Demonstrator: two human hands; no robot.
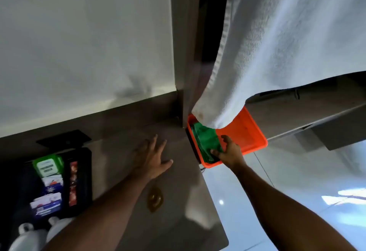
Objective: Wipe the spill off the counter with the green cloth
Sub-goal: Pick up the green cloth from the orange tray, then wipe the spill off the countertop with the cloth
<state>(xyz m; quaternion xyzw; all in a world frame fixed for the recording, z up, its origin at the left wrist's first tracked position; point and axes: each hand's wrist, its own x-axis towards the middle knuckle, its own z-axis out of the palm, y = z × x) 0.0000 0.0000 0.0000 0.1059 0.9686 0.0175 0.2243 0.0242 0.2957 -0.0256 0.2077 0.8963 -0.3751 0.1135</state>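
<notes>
Head view: green cloth (206, 142) in orange tray (249, 132).

Bare counter (178, 201) is left around the spill (155, 199). Left of the spill, passage is blocked by a black tray (85, 181); beyond it, an orange tub (255, 132) is overhung by a white towel (277, 52).

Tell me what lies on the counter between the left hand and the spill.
Head view: only bare brown counter separates the left hand, spread flat, from the amber spill nearer the camera.

White towel (277, 52), perhaps sachets (48, 191)
</notes>
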